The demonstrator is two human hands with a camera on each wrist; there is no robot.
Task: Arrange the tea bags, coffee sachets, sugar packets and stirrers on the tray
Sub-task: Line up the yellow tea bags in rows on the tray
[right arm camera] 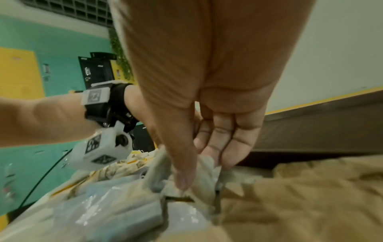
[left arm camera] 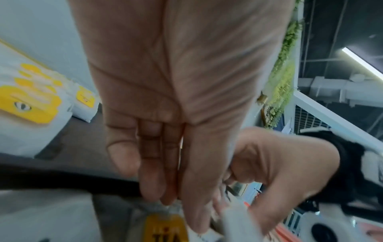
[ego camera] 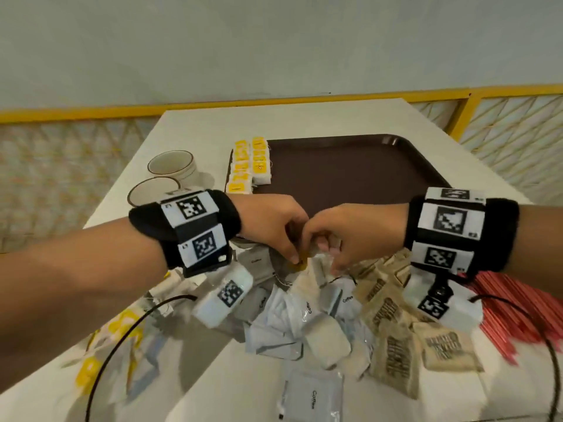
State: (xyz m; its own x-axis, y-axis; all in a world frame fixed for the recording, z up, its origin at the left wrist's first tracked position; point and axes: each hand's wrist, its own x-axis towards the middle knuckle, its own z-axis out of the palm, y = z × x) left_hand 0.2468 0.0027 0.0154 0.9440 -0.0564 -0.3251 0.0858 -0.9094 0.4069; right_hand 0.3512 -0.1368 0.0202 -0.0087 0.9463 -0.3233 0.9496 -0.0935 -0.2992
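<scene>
Hands met over the heap at the near edge of the brown tray (ego camera: 350,166). Left hand (ego camera: 271,223) reached in from the left, its fingers curled downward and pinching a tea bag by its yellow tag (ego camera: 300,263), which hung directly below the fingertips and just above the pile. Right hand (ego camera: 344,229) came in from the opposite side, knuckles almost touching the left; its fingers were curled too, and the right wrist view showed them gripping a pale, crumpled tea bag (right arm camera: 205,165) pulled up out of the heap. Under both hands lay the white coffee sachets (ego camera: 307,312), with the brown sugar packets (ego camera: 393,330) to their right and the red stirrers (ego camera: 502,306) farther right still, near the right wrist. Two rows of yellow-tagged tea bags (ego camera: 248,164) were already lined up along the tray's left edge, well beyond the hands. Two cups (ego camera: 173,166) stood left of the tray on the white table (ego camera: 195,123).
</scene>
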